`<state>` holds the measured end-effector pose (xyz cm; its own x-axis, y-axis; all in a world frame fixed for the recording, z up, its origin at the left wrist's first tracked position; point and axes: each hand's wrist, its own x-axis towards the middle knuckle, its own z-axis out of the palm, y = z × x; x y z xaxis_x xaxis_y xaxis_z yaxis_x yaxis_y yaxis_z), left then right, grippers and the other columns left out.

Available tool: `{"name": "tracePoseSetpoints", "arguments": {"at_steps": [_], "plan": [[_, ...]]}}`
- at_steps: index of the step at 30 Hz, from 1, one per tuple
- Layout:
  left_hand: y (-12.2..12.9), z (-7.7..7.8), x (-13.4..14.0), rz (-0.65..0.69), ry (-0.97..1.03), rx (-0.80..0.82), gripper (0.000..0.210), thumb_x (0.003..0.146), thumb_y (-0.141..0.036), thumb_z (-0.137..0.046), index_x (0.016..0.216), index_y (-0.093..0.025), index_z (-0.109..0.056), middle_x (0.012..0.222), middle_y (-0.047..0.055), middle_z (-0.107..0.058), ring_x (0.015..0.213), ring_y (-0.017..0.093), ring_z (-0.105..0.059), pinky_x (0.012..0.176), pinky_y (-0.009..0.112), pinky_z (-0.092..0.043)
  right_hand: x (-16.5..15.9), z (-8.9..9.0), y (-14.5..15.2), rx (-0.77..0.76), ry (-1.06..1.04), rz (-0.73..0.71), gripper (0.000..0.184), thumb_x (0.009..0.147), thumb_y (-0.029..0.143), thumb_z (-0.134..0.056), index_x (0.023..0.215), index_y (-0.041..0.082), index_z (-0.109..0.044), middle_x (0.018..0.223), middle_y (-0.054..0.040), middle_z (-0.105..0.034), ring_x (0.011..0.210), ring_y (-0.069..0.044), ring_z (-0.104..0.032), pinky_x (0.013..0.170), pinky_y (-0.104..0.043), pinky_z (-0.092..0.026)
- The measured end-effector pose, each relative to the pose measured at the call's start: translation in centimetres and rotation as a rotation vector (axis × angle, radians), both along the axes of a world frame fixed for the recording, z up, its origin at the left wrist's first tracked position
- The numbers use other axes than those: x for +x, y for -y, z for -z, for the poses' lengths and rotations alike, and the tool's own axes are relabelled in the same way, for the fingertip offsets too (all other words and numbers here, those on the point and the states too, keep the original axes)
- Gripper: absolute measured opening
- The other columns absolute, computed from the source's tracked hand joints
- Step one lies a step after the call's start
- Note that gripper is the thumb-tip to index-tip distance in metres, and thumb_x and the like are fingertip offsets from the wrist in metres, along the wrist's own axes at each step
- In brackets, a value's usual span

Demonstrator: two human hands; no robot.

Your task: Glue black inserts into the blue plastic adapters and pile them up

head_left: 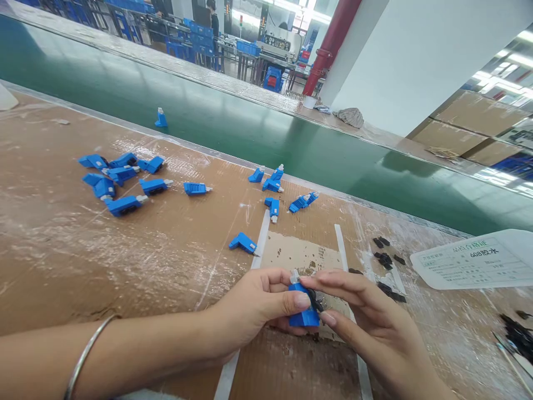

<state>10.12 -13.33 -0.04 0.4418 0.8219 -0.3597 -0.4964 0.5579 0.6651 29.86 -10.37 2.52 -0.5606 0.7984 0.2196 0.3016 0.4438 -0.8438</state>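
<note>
My left hand grips a small blue plastic housing with a translucent white tip pointing up and away. A black piece lies against the housing's right side. My right hand pinches at this piece, its thumb by the lower end and its index finger near the white tip. Part of the black piece is hidden by the fingers. Just beyond my left hand lies a similar blue housing. Several loose black pieces are scattered past my right hand.
Several more blue housings lie at left, others ahead. One stands on the green conveyor belt. A labelled white bottle lies at right, near a black bundle. White tape strips flank the stained cardboard.
</note>
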Motion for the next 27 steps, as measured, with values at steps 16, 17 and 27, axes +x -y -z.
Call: {"name": "tracePoseSetpoints", "arguments": {"at_steps": [16,17,27], "plan": [[-0.3,0.2,-0.7,0.023,0.027,-0.013,0.032,0.078,-0.041,-0.077,0.083,-0.012,-0.065,0.077,0.004,-0.067,0.071,0.012,-0.062,0.073,0.026,-0.05,-0.5,0.1,0.3,0.683,0.39,-0.286,0.039,0.096,0.026,-0.056,0.133,0.013,-0.049,0.134,-0.0156,-0.065,0.136,-0.029,-0.049,0.102,-0.045,-0.048],[-0.4,0.1,-0.7,0.032,0.028,-0.001,0.031,0.08,-0.041,-0.075,0.083,-0.012,-0.065,0.078,0.004,-0.067,0.071,0.012,-0.062,0.073,0.026,-0.049,-0.6,0.1,0.5,0.678,0.385,-0.276,0.041,0.097,0.028,-0.056,0.133,0.012,-0.048,0.134,-0.0164,-0.065,0.136,-0.03,-0.049,0.103,-0.046,-0.047],[-2.1,-2.6,-2.6,-0.059,-0.235,0.109,0.031,0.078,-0.041,-0.073,0.095,-0.016,-0.065,0.08,0.005,-0.07,0.072,0.015,-0.062,0.071,0.027,-0.048,5.0,-1.5,-4.7,0.42,0.489,0.573,0.027,0.098,0.04,-0.046,0.104,0.025,-0.067,0.117,-0.0049,-0.074,0.111,-0.024,-0.066,0.098,-0.041,-0.051]]}}
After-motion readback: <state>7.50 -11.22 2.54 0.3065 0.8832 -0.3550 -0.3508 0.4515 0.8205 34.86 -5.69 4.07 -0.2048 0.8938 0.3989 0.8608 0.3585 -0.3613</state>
